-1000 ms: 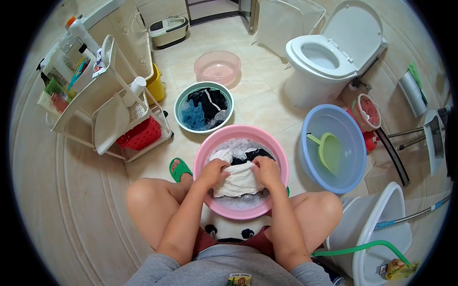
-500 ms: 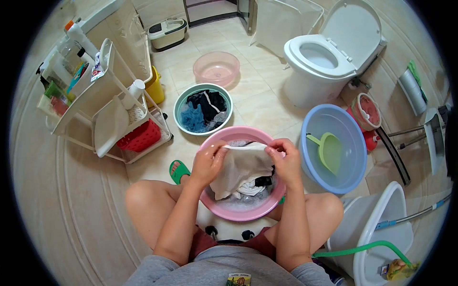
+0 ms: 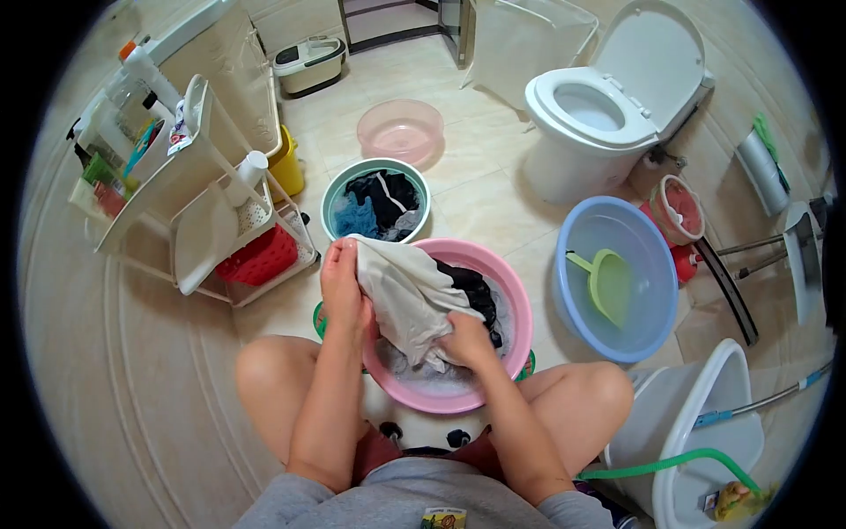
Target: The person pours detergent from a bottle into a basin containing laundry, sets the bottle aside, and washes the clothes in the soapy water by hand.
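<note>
A wet white garment [image 3: 401, 291] stretches between my two hands over the pink basin [image 3: 522, 304]. My left hand [image 3: 342, 286] grips its upper left edge, lifted above the basin's left rim. Lower down, my right hand [image 3: 467, 341] is closed on the same cloth inside the basin. Its fingers are partly hidden by the folds. Dark fabric [image 3: 476, 291] lies beside the cloth on the right, and sudsy water [image 3: 432, 381] shows near the front of the basin.
Ahead stands a green-rimmed basin [image 3: 330, 189] of dark and blue clothes, with a pale pink basin [image 3: 401, 128] behind it. On the right are a blue tub [image 3: 568, 291] holding a green scoop [image 3: 608, 286], and a toilet [image 3: 573, 150]. A storage rack [image 3: 159, 220] stands left.
The white garment has shifted left and is spread lengthwise. My left hand moved left and up; my right hand moved from the upper right edge down to the lower part. More dark fabric shows.
</note>
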Motion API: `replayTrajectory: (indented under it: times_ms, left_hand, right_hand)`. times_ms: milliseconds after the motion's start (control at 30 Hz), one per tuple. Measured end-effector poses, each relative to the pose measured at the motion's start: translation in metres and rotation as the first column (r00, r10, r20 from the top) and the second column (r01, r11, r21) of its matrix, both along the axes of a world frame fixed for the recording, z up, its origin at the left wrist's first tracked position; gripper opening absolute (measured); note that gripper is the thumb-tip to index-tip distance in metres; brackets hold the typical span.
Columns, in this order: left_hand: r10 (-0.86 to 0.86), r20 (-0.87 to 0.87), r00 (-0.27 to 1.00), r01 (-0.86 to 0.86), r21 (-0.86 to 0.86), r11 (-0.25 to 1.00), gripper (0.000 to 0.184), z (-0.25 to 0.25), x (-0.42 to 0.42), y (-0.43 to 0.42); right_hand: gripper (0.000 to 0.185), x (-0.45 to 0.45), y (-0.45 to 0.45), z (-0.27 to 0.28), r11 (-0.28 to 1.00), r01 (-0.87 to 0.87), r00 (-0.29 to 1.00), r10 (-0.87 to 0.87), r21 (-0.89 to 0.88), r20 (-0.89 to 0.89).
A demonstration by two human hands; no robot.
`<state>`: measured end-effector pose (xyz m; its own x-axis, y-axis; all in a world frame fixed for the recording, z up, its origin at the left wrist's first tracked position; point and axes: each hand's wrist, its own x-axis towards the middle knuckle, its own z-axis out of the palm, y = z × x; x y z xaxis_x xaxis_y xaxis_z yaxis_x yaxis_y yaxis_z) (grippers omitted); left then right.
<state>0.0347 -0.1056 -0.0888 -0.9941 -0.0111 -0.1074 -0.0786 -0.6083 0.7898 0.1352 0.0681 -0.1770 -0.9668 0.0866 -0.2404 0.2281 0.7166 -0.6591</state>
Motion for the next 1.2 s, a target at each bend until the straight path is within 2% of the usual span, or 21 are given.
replayTrajectory:
  times_ms: [100, 267, 300, 367, 400, 467, 500, 533, 567, 600, 667, 700, 733, 767, 800, 833, 900, 933, 1067, 1100, 1200]
  left_hand:
    - [0.172, -0.007, 0.985, -0.172, -0.041, 0.984, 0.012, -0.007, -0.011, -0.010]
    - [0.218, -0.008, 0.976, -0.216, -0.171, 0.961, 0.017, -0.024, -0.012, -0.030]
    - [0.162, 0.000, 0.987, -0.158, -0.222, 0.962, 0.020, -0.027, -0.011, -0.035]
    - [0.106, 0.009, 0.994, -0.099, -0.271, 0.957, 0.023, -0.022, -0.007, -0.033]
    - [0.003, -0.065, 0.998, -0.028, -0.383, 0.923, 0.028, -0.012, -0.001, -0.024]
    - [-0.111, -0.130, 0.985, 0.034, -0.488, 0.872, 0.034, -0.003, 0.005, -0.014]
    - [-0.238, -0.252, 0.938, -0.029, -0.742, 0.670, 0.038, -0.002, 0.010, -0.013]
    - [-0.409, -0.255, 0.876, -0.030, -0.876, 0.481, 0.041, -0.003, 0.009, -0.015]
    - [-0.562, -0.251, 0.788, -0.092, -0.951, 0.296, 0.043, -0.004, 0.009, -0.017]
    - [-0.564, -0.251, 0.787, -0.094, -0.951, 0.294, 0.043, -0.002, 0.009, -0.018]
    - [-0.610, -0.005, 0.793, 0.135, -0.974, 0.184, 0.038, 0.000, 0.009, -0.019]
    - [-0.638, -0.365, 0.678, -0.188, -0.925, 0.329, 0.027, -0.027, 0.002, -0.025]
    - [-0.641, -0.364, 0.675, -0.185, -0.925, 0.331, 0.027, -0.025, 0.004, -0.022]
    - [-0.558, -0.266, 0.786, 0.109, -0.829, 0.549, 0.022, -0.021, 0.007, -0.020]
    - [-0.504, -0.121, 0.855, 0.344, -0.595, 0.727, 0.018, -0.016, 0.009, -0.017]
    - [-0.507, -0.122, 0.853, 0.345, -0.595, 0.725, 0.018, -0.012, 0.010, -0.013]
    - [-0.369, -0.132, 0.920, 0.341, -0.193, 0.920, 0.016, -0.003, 0.014, -0.002]
    - [-0.296, -0.107, 0.949, 0.301, 0.026, 0.953, 0.016, 0.003, 0.017, 0.002]
    - [-0.287, 0.034, 0.957, 0.261, 0.325, 0.909, 0.025, 0.005, 0.009, 0.005]
    - [-0.285, 0.041, 0.958, 0.259, 0.311, 0.915, 0.029, 0.004, 0.007, 0.004]
    - [-0.192, 0.058, 0.980, 0.171, 0.264, 0.949, 0.032, -0.035, -0.008, -0.009]
  right_hand:
    - [0.024, -0.002, 0.030, 0.040, 0.986, 0.112, 0.993, -0.116, -0.120, -0.031]
    - [0.013, 0.013, 0.066, 0.099, 0.924, 0.216, 0.949, -0.275, -0.316, -0.155]
    - [0.013, 0.016, 0.067, 0.110, 0.924, 0.215, 0.949, -0.274, -0.316, -0.156]
    - [0.014, 0.021, 0.069, 0.129, 0.786, 0.162, 0.881, -0.388, -0.596, -0.272]
    - [0.014, 0.022, 0.073, 0.127, 0.789, 0.163, 0.880, -0.388, -0.593, -0.275]
    - [0.011, 0.021, 0.082, 0.120, 0.559, 0.054, 0.829, -0.487, -0.827, -0.275]
    - [0.011, 0.019, 0.081, 0.126, 0.397, -0.001, 0.807, -0.542, -0.918, -0.235]
    - [0.011, 0.017, 0.084, 0.128, 0.398, -0.002, 0.806, -0.542, -0.917, -0.238]
    - [0.011, 0.015, 0.087, 0.129, 0.287, -0.044, 0.770, -0.600, -0.957, -0.216]
    - [0.011, 0.013, 0.089, 0.129, 0.172, -0.091, 0.734, -0.654, -0.981, -0.183]
    - [0.012, 0.007, 0.093, 0.119, 0.167, -0.110, 0.735, -0.650, -0.980, -0.193]
    - [0.012, 0.003, 0.092, 0.113, 0.146, -0.076, 0.729, -0.666, -0.986, -0.155]
    - [0.013, -0.001, 0.093, 0.104, 0.126, -0.041, 0.722, -0.682, -0.991, -0.117]
    - [0.017, -0.006, 0.096, 0.085, 0.192, -0.005, 0.766, -0.630, -0.981, -0.128]
    - [0.028, -0.009, 0.093, 0.070, 0.328, 0.064, 0.808, -0.571, -0.942, -0.145]
    - [0.041, -0.012, 0.083, 0.056, 0.459, 0.120, 0.847, -0.510, -0.880, -0.150]
    - [0.063, -0.017, 0.057, 0.027, 0.806, 0.022, 0.899, -0.275, -0.592, -0.342]
    - [0.064, -0.012, 0.036, 0.027, 0.927, -0.008, 0.898, -0.158, -0.374, -0.410]
    - [0.053, -0.002, 0.012, 0.006, 1.000, -0.019, 0.905, 0.026, 0.020, -0.424]
    - [0.046, -0.005, 0.019, 0.008, 0.998, 0.054, 0.921, -0.046, 0.010, -0.387]
    - [0.035, -0.011, 0.039, 0.029, 0.954, 0.126, 0.763, -0.269, -0.273, -0.587]
